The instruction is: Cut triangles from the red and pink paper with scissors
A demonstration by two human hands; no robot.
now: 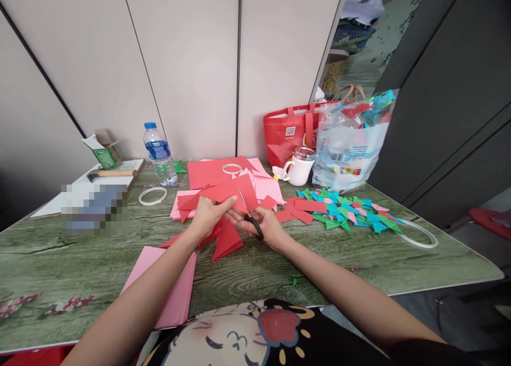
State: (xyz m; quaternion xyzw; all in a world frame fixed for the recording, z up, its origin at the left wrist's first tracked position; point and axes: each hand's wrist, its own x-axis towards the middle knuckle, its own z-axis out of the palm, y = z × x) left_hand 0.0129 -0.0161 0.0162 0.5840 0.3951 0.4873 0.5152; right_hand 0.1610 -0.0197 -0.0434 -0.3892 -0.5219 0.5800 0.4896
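My left hand [212, 213] is closed on a sheet of red paper [225, 189], thumb on top, above the middle of the table. In my right hand [266, 226] is a pair of scissors [256, 229] with dark handles, its blade lying against the red paper near the right edge. Cut red pieces [227, 239] with pointed ends lie on the table beneath my hands. Behind them rests a stack of red sheets [202, 172] with pink sheets [267, 185] beside it. A pink paper stack [184, 289] sits under my left forearm.
Red strips [311, 205] and a garland of green, blue and pink folded paper [339, 211] lie to the right, near a white ring [423, 243]. A mug [300, 168], red bag [279, 137] and plastic bag [347, 153] stand behind. Leftward are a bottle [159, 156] and hammer [115, 173].
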